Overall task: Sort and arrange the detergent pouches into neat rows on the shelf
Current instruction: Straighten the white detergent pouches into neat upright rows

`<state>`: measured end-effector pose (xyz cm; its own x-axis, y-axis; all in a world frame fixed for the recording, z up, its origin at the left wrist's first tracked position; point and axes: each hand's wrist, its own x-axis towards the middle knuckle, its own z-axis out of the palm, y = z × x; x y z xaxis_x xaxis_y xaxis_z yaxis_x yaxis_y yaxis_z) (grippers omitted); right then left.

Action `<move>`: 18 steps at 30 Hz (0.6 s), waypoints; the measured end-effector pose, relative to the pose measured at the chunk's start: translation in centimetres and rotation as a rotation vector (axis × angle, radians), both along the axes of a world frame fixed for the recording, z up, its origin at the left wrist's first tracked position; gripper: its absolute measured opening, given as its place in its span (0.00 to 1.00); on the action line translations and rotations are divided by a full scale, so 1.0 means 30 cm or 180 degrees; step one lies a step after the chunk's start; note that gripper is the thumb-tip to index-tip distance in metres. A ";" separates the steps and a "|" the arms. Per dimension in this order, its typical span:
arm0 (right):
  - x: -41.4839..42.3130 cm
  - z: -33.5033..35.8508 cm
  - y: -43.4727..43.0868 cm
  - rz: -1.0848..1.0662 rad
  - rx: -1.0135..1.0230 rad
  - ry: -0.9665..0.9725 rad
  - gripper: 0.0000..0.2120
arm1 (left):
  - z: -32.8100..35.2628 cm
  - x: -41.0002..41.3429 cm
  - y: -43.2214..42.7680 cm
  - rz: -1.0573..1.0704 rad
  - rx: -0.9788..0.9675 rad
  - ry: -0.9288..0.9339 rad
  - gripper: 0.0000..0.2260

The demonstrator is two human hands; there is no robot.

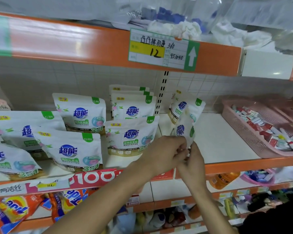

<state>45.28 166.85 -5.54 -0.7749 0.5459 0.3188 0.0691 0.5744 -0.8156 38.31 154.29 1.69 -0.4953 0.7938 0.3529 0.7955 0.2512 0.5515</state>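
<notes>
Both hands meet over the front of the shelf, a little toward four o'clock from the middle of the scene. The left hand and the right hand both have their fingers curled in, pinching the lower edge of the held pouch. It rises from them turned nearly edge-on and tilted. I cannot tell whether its base touches the board.

At twelve o'clock from it a lone pouch leans near the back wall. Out at nine o'clock the work looks well along. A front pouch stands just beside the left hand, with a back file upright behind it. The far pouches stand in rough rows further left, and several lean and overlap.

I'd judge three things remain: setting the held pouch down, bringing the lone pouch into line, and squaring up the far pouches. At three o'clock a pink basket of small packets sits well apart.
</notes>
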 end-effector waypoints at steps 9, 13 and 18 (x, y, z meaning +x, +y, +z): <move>-0.012 0.041 0.066 -0.0318 0.0164 0.0084 0.17 | 0.214 -0.183 -0.178 0.0984 -0.0866 0.0971 0.17; -0.028 0.039 0.089 -0.0322 -0.0049 0.0034 0.09 | 0.236 -0.290 -0.215 0.1237 -0.2097 0.0584 0.26; -0.035 0.033 0.105 -0.0365 -0.0087 0.0013 0.10 | 0.201 -0.337 -0.213 0.1007 -0.2270 0.0184 0.13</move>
